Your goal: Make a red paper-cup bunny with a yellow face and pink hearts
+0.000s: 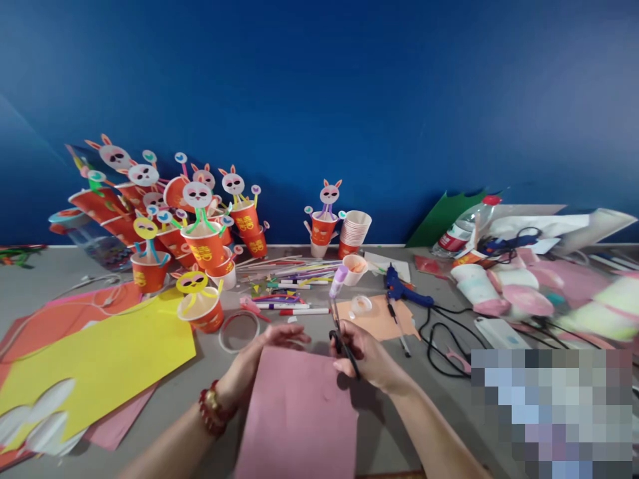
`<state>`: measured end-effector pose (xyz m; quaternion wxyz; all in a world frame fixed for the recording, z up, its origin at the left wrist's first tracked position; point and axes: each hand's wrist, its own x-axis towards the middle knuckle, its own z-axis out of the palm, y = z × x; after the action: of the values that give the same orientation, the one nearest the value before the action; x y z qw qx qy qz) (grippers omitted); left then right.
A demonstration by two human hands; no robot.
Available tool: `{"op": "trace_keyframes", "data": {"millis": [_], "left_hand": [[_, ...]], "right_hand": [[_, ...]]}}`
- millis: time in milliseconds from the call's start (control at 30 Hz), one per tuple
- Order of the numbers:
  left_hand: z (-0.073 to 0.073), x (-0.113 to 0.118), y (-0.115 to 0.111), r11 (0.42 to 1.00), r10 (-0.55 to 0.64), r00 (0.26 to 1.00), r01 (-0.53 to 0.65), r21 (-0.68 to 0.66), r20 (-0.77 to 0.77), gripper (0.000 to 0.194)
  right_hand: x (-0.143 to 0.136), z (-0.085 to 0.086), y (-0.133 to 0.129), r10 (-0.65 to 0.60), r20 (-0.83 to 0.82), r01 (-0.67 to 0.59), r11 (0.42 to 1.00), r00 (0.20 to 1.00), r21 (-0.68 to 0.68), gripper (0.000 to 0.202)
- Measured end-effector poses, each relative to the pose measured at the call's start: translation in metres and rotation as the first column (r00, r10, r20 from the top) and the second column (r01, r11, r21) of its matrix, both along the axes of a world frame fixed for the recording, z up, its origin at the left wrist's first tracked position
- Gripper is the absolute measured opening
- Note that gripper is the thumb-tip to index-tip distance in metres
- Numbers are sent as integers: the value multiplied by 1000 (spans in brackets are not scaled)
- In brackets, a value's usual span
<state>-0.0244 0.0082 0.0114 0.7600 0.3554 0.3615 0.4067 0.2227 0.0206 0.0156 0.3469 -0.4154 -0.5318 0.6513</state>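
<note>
A sheet of pink paper [302, 412] rises toward me at the front centre. My left hand [262, 349], with a red bead bracelet at the wrist, is at its upper left corner. Its fingers stretch out past the top edge, and the paper hides part of the palm and the thumb. Black-handled scissors [351, 356] are in my right hand [369, 356], the fingers closed round the handles and the blades pointing away from me. The thumb of that hand touches the paper's upper right edge or lies close to it.
Red paper cups with rabbit faces [200, 249] crowd the back left. Yellow paper [120, 352] lies at left. Markers [294, 307] and a purple-capped tube [338, 279] are ahead. A blue glue gun [407, 291] with black cable and a plastic bottle [462, 229] stand right.
</note>
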Motion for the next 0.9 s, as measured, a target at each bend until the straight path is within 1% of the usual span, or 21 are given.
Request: {"op": "trace_keyframes", "data": {"millis": [67, 100, 133, 200, 233, 300, 367, 400, 467, 533, 600, 700, 767, 833, 900], "left_hand": [[4, -3, 3, 992, -128, 991, 128, -9, 33, 67], [5, -5, 4, 983, -182, 983, 182, -4, 8, 69], [7, -6, 4, 975, -220, 975, 220, -1, -41, 64], [8, -8, 4, 969, -246, 960, 246, -18, -134, 53], [7, -9, 3, 969, -247, 959, 244, -36, -138, 52], [4, -9, 3, 981, -190, 980, 186, -63, -65, 54], [1, -8, 1, 992, -97, 995, 96, -86, -5, 54], [0, -7, 0, 993, -71, 997, 69, -100, -16, 52], [-1, -4, -2, 993, -58, 992, 45, -113, -111, 47], [-2, 0, -4, 994, -64, 972, 42, -97, -227, 43], [-3, 4, -5, 997, -38, 957, 16, -77, -288, 41], [-3, 7, -3, 997, 40, 946, -61, -54, -320, 39], [-2, 6, -1, 994, 97, 943, -109, -19, -319, 41], [0, 4, 0, 990, 141, 939, -140, 28, -314, 42], [4, 1, 1, 984, 179, 923, -159, 84, -341, 42]], "right_hand": [[-2, 2, 0, -12, 29, 11, 1000, 1000, 27, 26], [-3, 3, 0, -18, 39, 16, 999, 999, 45, 25], [-4, 3, 0, -27, 52, 23, 997, 998, 70, 25], [-3, 1, 1, -61, 85, 49, 989, 995, 139, 24], [-3, 0, 1, -86, 95, 70, 983, 992, 169, 23], [-3, -2, 2, -149, 76, 132, 971, 986, 198, 24], [-3, -4, 3, -203, 15, 197, 964, 979, 180, 25], [-4, -4, 4, -222, -16, 221, 961, 975, 167, 26], [-6, -4, 4, -235, -48, 240, 959, 971, 151, 27], [-8, -4, 5, -237, -49, 241, 960, 970, 141, 27], [-8, -5, 6, -257, -45, 261, 956, 965, 137, 28], [-6, -7, 9, -294, -32, 296, 944, 955, 149, 32], [-4, -8, 11, -298, -8, 296, 945, 954, 140, 36], [-3, -9, 12, -284, 16, 281, 954, 959, 101, 40], [-3, -10, 12, -247, 22, 245, 967, 969, 68, 42]]}}
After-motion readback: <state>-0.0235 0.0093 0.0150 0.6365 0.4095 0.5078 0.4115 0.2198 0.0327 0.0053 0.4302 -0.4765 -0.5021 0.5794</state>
